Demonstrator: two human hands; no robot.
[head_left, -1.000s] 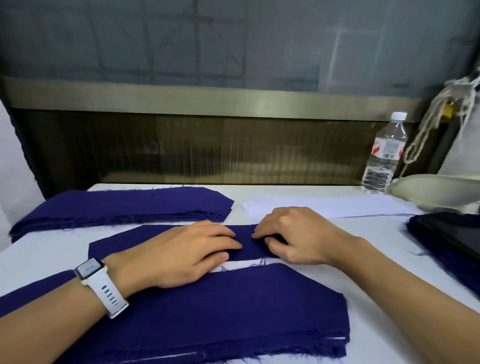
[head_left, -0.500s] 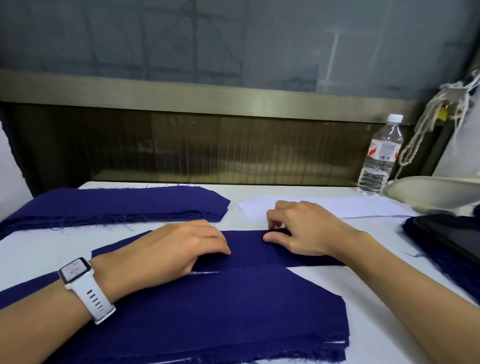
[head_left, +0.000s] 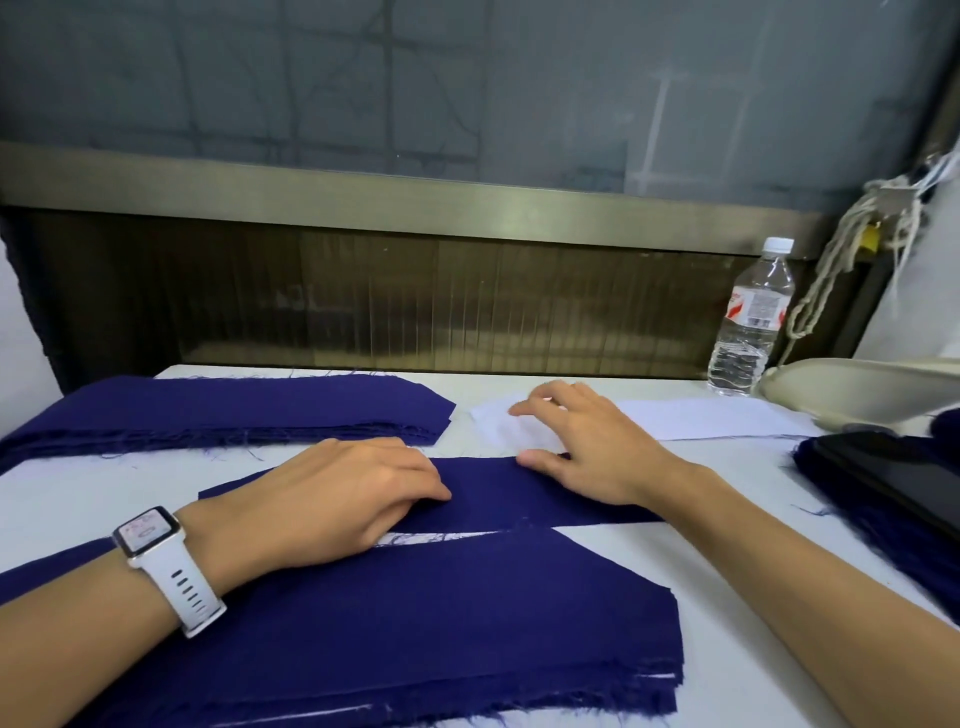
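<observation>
A person's left hand (head_left: 332, 499) lies flat on a navy cloth strip (head_left: 488, 483) in the middle of the worktop (head_left: 701, 561), fingers pressed together. The right hand (head_left: 587, 447), thumb on the strip's far edge, spreads its fingers over a white sheet (head_left: 717, 415); half a second earlier they curled at that edge. Around the one strip are three navy stacks, the near stack (head_left: 441, 623), far stack (head_left: 234, 410) and right stack (head_left: 815, 470), and one bottle (head_left: 750, 322).

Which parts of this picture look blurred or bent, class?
Head view: fingers of the right hand smear with motion blur over the white sheet; head view: the left hand and dark blue cloth strip are sharp; head view: the brass-coloured metal rail bows, wide-angle distortion.
</observation>
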